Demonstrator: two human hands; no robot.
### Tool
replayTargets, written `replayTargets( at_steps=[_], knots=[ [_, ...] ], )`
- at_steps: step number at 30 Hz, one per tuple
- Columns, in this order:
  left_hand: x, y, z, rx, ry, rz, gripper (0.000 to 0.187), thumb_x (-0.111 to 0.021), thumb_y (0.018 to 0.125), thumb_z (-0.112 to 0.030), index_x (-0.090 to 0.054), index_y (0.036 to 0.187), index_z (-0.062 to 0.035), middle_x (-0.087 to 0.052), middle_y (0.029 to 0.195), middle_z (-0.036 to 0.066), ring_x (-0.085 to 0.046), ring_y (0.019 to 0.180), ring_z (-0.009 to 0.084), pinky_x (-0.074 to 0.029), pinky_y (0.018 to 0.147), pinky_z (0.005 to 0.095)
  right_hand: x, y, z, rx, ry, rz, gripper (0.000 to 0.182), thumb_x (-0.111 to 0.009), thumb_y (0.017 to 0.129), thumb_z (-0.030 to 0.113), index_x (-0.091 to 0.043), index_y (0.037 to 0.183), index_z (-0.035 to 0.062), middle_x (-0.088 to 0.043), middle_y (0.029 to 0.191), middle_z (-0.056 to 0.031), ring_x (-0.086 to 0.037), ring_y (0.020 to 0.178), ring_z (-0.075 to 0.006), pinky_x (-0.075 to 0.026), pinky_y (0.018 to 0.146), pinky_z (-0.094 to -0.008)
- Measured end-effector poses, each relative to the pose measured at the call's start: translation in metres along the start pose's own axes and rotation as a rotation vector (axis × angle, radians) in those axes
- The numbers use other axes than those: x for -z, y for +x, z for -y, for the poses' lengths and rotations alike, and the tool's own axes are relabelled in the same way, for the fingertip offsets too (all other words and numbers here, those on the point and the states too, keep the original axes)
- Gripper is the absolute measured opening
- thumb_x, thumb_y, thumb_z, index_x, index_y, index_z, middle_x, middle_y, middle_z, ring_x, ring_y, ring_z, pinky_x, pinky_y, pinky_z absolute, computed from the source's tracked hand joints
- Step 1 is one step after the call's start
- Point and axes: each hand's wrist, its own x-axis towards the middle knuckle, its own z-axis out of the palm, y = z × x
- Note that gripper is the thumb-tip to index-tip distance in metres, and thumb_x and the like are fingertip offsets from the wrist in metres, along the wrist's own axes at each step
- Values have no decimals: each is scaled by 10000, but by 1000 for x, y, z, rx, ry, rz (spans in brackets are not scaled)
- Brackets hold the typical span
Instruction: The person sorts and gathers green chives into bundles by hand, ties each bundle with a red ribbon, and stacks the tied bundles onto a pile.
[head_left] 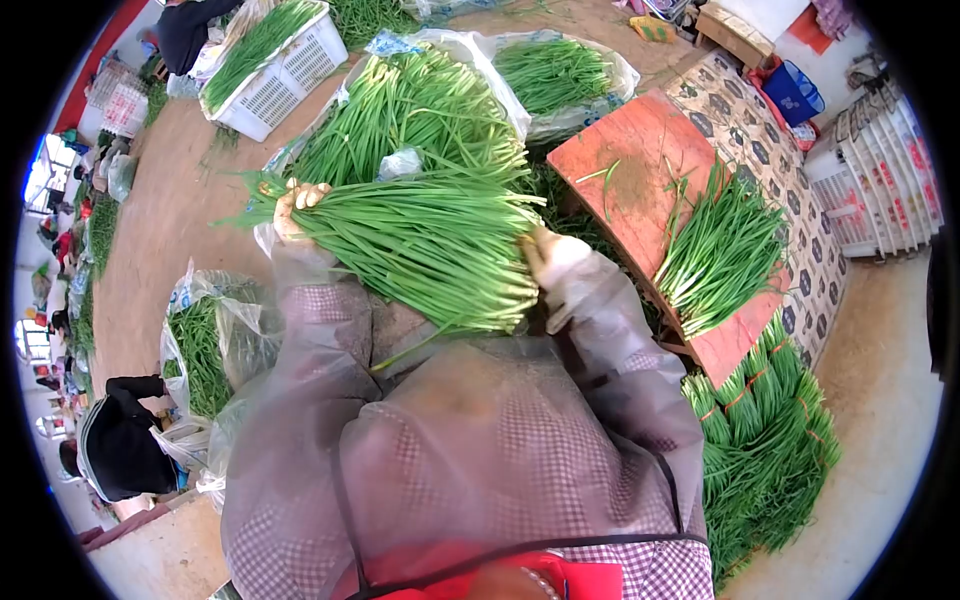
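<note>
A large loose bunch of green chives (pixel 430 235) lies across in front of my chest, its pale cut ends pointing right. My left hand (pixel 298 208) is wrapped round the leafy end of the bunch, with the tips sticking out beyond it. At the other end, my right hand (pixel 556 258) touches the cut ends from the side; its fingers look stretched out, partly hidden by stems. Just beyond is a big heap of chives (pixel 430 110) in an open plastic bag. A small clear plastic scrap (pixel 400 163) rests between heap and bunch.
On a red board (pixel 630 150) at the right sits another pile of chives (pixel 725 250). Banded bundles (pixel 760 440) stand below it. A white crate (pixel 285 75), bagged greens (pixel 200 350) and a blue bucket (pixel 793 92) surround me. People in dark clothes are at the left.
</note>
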Motion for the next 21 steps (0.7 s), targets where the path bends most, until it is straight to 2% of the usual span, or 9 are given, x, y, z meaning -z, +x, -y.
replayTargets(
  at_steps=[2,6,7,10,12,14,16,19,21],
  knots=[
    [15,4,-4,6,20,91,67,-504,811,-117,-478,767,-73,-372,639,-4,-398,649,155,-368,911,335,19,-5,-19,-217,-357,251,284,-531,889,345,-626,891,78,-620,701,-213,-635,713,-373,-498,636,-464],
    [19,4,-9,78,-48,13,104,-507,814,-121,-457,733,-79,-375,640,1,-403,655,157,-363,917,331,30,-22,-94,-478,-441,630,345,-533,888,398,-664,980,91,-635,829,-255,-635,859,-358,-498,753,-427],
    [20,3,-8,69,-29,26,117,-509,819,-123,-455,724,-81,-383,640,1,-406,657,158,-364,917,332,30,-23,-96,-479,-440,631,345,-533,888,398,-664,980,91,-635,829,-255,-635,859,-358,-498,753,-427],
    [10,-3,-1,57,-11,14,121,-495,840,-121,-474,726,-83,-403,626,-1,-429,655,162,-382,897,337,50,-14,-55,-398,429,567,522,-537,889,466,-644,1088,-5,-644,1082,-208,-620,1017,-293,-458,884,-380],
    [3,-5,3,48,-11,-1,125,-479,856,-117,-496,738,-82,-415,614,-3,-450,650,165,-399,878,342,36,-6,-26,-326,605,553,626,-556,864,526,-628,1101,-48,-636,1118,-196,-598,1047,-250,-446,902,-355],
    [1,-6,6,2,-10,-40,123,-481,851,-106,-475,730,-88,-413,616,0,-447,642,173,-403,879,346,35,13,4,-296,413,603,657,-561,851,547,-622,1113,-53,-633,1115,-208,-582,1068,-261,-438,916,-350],
    [-1,-4,8,-30,-13,-73,120,-484,850,-101,-463,733,-86,-413,618,4,-446,639,178,-406,879,350,-9,20,-16,-331,505,569,536,-667,816,428,-646,1087,-34,-651,1077,-194,-608,1008,-259,-455,889,-336],
    [-11,-2,8,-82,9,-109,101,-490,848,-90,-449,757,-76,-416,620,10,-447,633,186,-413,878,359,-3,30,24,-364,1048,405,242,-601,911,211,-645,1021,1,-668,941,-69,-586,833,-103,-463,744,-256],
    [-11,3,6,-94,29,-99,66,-498,846,-83,-448,812,-58,-416,620,16,-450,628,190,-420,870,374,-14,28,10,-300,1029,296,215,-574,926,214,-637,961,11,-648,884,-46,-566,788,-101,-452,724,-251]
  ],
)
